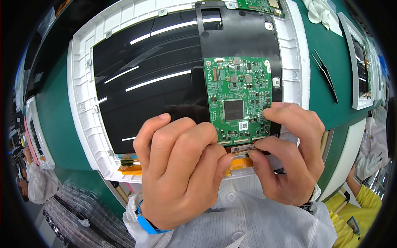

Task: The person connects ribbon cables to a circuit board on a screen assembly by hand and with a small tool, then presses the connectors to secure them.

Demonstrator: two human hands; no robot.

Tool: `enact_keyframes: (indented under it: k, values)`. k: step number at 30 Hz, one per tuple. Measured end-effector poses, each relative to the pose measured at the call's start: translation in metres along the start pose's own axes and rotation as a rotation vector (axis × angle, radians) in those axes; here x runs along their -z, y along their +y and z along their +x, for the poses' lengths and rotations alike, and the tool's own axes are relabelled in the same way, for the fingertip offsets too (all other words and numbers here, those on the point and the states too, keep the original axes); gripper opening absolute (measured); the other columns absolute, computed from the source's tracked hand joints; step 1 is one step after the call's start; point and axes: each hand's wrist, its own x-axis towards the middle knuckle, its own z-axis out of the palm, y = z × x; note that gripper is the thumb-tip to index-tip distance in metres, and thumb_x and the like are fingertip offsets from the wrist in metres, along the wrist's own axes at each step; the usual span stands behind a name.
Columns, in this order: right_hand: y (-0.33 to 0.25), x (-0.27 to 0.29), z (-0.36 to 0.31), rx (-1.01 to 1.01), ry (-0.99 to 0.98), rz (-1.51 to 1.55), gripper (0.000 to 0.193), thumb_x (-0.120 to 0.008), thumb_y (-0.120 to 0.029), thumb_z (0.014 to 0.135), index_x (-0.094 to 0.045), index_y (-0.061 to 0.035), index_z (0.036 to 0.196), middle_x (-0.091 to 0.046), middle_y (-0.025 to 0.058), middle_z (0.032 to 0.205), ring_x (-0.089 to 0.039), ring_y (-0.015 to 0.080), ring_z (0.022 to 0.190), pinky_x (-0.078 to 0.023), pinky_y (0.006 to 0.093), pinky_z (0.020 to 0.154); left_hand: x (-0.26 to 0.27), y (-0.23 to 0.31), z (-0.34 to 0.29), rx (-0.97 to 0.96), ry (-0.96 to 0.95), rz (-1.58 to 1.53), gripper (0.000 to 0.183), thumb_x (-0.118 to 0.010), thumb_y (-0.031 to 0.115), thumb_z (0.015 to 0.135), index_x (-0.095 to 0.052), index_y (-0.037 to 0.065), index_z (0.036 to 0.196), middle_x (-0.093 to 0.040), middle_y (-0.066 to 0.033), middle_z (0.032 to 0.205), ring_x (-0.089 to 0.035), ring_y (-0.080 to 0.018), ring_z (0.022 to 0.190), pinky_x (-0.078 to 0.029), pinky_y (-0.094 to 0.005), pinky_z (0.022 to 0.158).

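A green circuit board (252,87) with a large square chip lies on the black back of a display panel (157,82), inside a white plastic frame (84,124). At the board's near edge runs a narrow strip with a label, part of an orange flat flex cable (241,164). My left hand (178,161) is closed, its thumb and forefinger pinching the strip's left end. Thumb and a finger of my right hand (291,153) pinch the strip's right end; its forefinger rests at the board's right edge. The fingers partly hide where the strip meets the board.
Black tweezers (326,78) lie on the green mat (320,113) to the right, near a second framed panel (355,62). White gloves or cloth (322,14) sit at the far right. Clear plastic trays (82,211) are stacked lower left. Another person's yellow sleeve (368,198) shows lower right.
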Motion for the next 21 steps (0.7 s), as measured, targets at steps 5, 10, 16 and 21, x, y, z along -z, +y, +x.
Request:
enact_keyframes:
  k: [5,10,16,21]
  values:
    - [0.0061,-0.0019,-0.0014,0.163,0.045,-0.038,0.037,-0.086,-0.007,0.051,-0.076,-0.0085,0.086,-0.070,0.0163,0.115,-0.067,0.0347,0.101,-0.048,0.0410,0.076,-0.0054,-0.0005,-0.0004,-0.010,0.012,0.029,0.024,-0.081,0.022,0.078,-0.068,0.002,0.082,-0.061,-0.0091,0.102,-0.058,-0.0303,0.099,-0.045,-0.0544,0.098]
    - [0.0044,-0.0047,0.0015,0.189,0.044,-0.102,0.040,-0.087,-0.012,0.048,-0.080,-0.0109,0.088,-0.071,0.0122,0.110,-0.069,0.0304,0.098,-0.047,0.0383,0.073,-0.0063,-0.0014,0.0011,-0.014,0.006,0.048,0.030,-0.077,0.030,0.083,-0.067,0.002,0.081,-0.061,-0.0086,0.102,-0.059,-0.0299,0.099,-0.045,-0.0539,0.097]
    - [0.0066,-0.0067,0.0021,0.186,0.036,-0.104,0.038,-0.088,-0.014,0.050,-0.079,-0.0107,0.087,-0.073,0.0105,0.107,-0.070,0.0280,0.096,-0.047,0.0385,0.073,-0.0088,-0.0032,0.0002,-0.031,0.031,0.074,0.032,-0.078,0.033,0.081,-0.067,0.003,0.079,-0.061,-0.0067,0.099,-0.060,-0.0278,0.095,-0.045,-0.0529,0.097]
    - [0.0056,-0.0044,0.0032,0.167,0.028,-0.015,0.031,-0.087,-0.017,0.054,-0.076,-0.0076,0.082,-0.073,0.0116,0.107,-0.071,0.0303,0.094,-0.045,0.0409,0.073,-0.0066,-0.0037,0.0002,-0.030,0.002,0.049,0.030,-0.078,0.033,0.080,-0.069,0.004,0.078,-0.061,-0.0059,0.099,-0.060,-0.0269,0.094,-0.044,-0.0529,0.099]
